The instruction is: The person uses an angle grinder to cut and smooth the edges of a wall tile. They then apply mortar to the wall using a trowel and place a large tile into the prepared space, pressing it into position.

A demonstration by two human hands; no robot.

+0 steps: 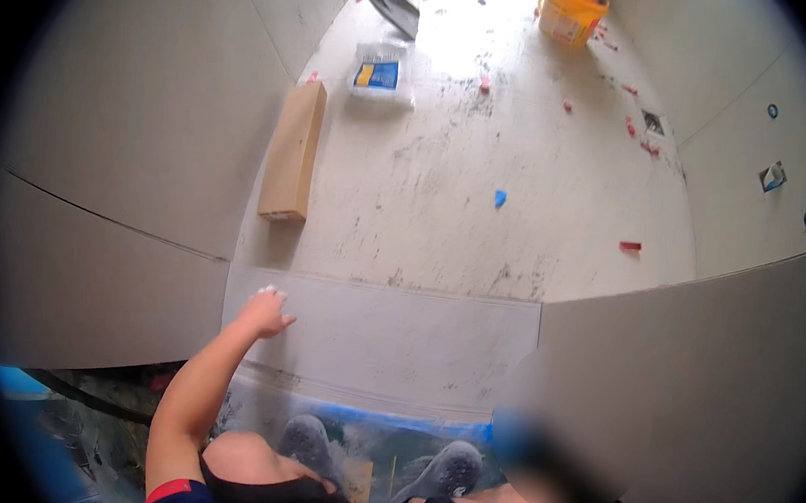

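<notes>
My left hand (266, 314) reaches out over the left part of a smooth grey strip (388, 330) across the doorway floor. Its fingers stretch forward with whitish tips, the thumb stands apart, and I see nothing held. Whether the fingers touch the strip I cannot tell. At the lower right, a blurred blue and black object (525, 438) is close to the view, its kind unclear. A skin-coloured blur beside it may be my right hand (540, 490); its fingers are smeared and its grip does not show.
Along the left wall lies a long cardboard box (290, 155). Beyond it are a clear plastic bag (381, 77) and a yellow-orange bucket (571, 16). Small red pieces and a blue scrap (500, 198) dot the floor. Blue tape (400, 423) runs before my shoes. Grey panels flank the doorway.
</notes>
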